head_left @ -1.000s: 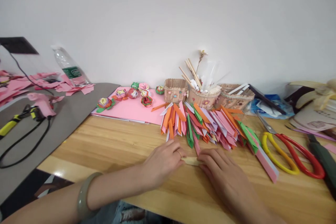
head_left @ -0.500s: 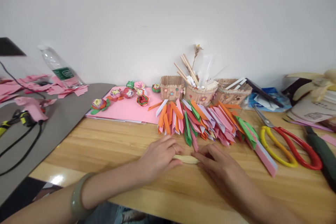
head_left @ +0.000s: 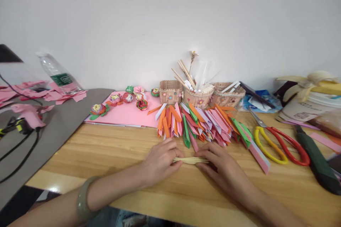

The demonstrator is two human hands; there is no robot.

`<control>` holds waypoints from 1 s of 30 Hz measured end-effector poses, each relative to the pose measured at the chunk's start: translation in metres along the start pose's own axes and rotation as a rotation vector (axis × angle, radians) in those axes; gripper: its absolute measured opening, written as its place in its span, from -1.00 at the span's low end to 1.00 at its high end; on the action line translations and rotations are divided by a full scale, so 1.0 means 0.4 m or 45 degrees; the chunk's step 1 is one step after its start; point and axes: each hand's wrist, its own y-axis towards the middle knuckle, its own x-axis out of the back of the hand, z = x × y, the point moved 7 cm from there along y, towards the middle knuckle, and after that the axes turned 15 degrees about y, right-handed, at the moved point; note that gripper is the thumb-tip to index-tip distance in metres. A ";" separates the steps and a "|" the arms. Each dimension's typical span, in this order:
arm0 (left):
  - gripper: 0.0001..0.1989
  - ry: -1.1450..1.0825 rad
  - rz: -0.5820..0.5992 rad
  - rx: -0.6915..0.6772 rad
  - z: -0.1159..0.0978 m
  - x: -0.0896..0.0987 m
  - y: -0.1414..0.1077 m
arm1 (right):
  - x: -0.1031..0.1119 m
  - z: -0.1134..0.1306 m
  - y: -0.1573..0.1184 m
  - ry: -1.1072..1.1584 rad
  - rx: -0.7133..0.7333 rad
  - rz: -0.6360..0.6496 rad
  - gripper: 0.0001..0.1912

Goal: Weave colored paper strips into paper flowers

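Between my two hands, low over the wooden table, lies a pale yellow folded paper strip [head_left: 189,160]. My left hand [head_left: 161,159] pinches its left end, with a ring on one finger and a bangle at the wrist. The right end is between the thumb and fingers of my right hand [head_left: 220,161]. Just beyond my hands is a heap of folded paper pieces [head_left: 213,124] in orange, pink, green and lilac. Several folded paper flowers [head_left: 142,104] rest on a pink sheet [head_left: 125,115] behind, to the left.
Decorated baskets [head_left: 171,94] with sticks stand along the wall. Scissors [head_left: 282,142] and a dark green tool [head_left: 317,163] lie at the right. At the left are a pink glue gun [head_left: 28,115], cables and a plastic bottle [head_left: 60,74].
The view has shifted slightly. My right hand's thumb and fingers now sit around the strip's right end, and more of the strip shows between my hands.
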 end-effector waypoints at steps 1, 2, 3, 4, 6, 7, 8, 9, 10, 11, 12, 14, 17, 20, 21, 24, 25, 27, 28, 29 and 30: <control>-0.89 -0.029 -0.026 0.013 0.002 0.004 0.000 | 0.006 -0.002 -0.002 0.036 -0.029 -0.014 -0.82; -0.90 -0.064 -0.055 0.028 0.004 0.011 0.000 | 0.012 -0.003 -0.005 0.085 -0.064 -0.032 -0.79; -0.90 -0.107 -0.086 0.046 0.006 0.019 0.000 | 0.017 -0.005 -0.008 0.148 -0.105 -0.045 -0.74; -0.91 -0.156 -0.114 0.065 0.008 0.027 -0.001 | 0.019 -0.006 -0.011 0.218 -0.149 -0.053 -0.69; -0.92 -0.265 -0.148 0.103 0.010 0.042 -0.002 | 0.021 -0.004 -0.018 0.356 -0.228 -0.077 -0.61; -0.92 -0.323 -0.149 0.121 0.009 0.047 -0.003 | 0.022 -0.001 -0.020 0.410 -0.253 -0.096 -0.59; -0.93 -0.385 -0.138 0.145 0.008 0.050 -0.003 | 0.023 0.003 -0.021 0.448 -0.268 -0.125 -0.58; -0.94 -0.451 -0.113 0.176 0.007 0.050 -0.002 | 0.025 0.009 -0.021 0.469 -0.272 -0.158 -0.58; -0.94 -0.520 -0.081 0.222 0.007 0.048 -0.002 | 0.028 0.016 -0.021 0.477 -0.268 -0.196 -0.59; -0.95 -0.586 -0.045 0.269 0.007 0.046 -0.002 | 0.030 0.026 -0.019 0.476 -0.255 -0.228 -0.61; -0.95 -0.646 -0.011 0.315 0.007 0.043 -0.001 | 0.034 0.038 -0.017 0.465 -0.231 -0.254 -0.64; -0.94 -0.748 0.045 0.386 0.006 0.037 0.002 | 0.041 0.067 -0.014 0.425 -0.157 -0.293 -0.70; -0.92 -0.876 0.098 0.423 0.001 0.031 0.011 | 0.047 0.111 -0.012 0.349 -0.061 -0.307 -0.75; -0.91 -0.998 0.144 0.379 -0.012 0.025 0.025 | 0.046 0.145 -0.014 0.264 -0.004 -0.294 -0.74; -0.91 -1.020 0.143 0.343 -0.017 0.028 0.029 | 0.045 0.156 -0.015 0.232 0.020 -0.287 -0.74; -0.87 -1.034 0.106 0.230 -0.029 0.046 0.039 | 0.046 0.183 -0.015 0.145 0.081 -0.263 -0.75; -0.82 -1.039 0.118 0.207 -0.032 0.051 0.041 | 0.048 0.190 -0.013 0.130 0.086 -0.252 -0.75; -0.76 -1.083 0.197 0.185 -0.036 0.056 0.045 | 0.057 0.199 -0.008 0.137 0.067 -0.239 -0.72; -0.77 -1.122 0.257 0.171 -0.039 0.056 0.047 | 0.062 0.200 -0.003 0.162 0.039 -0.222 -0.71; -0.80 -1.164 0.326 0.146 -0.045 0.056 0.049 | 0.066 0.199 0.002 0.200 0.003 -0.198 -0.70; -0.82 -1.203 0.391 0.121 -0.051 0.055 0.052 | 0.069 0.194 0.009 0.247 -0.049 -0.166 -0.69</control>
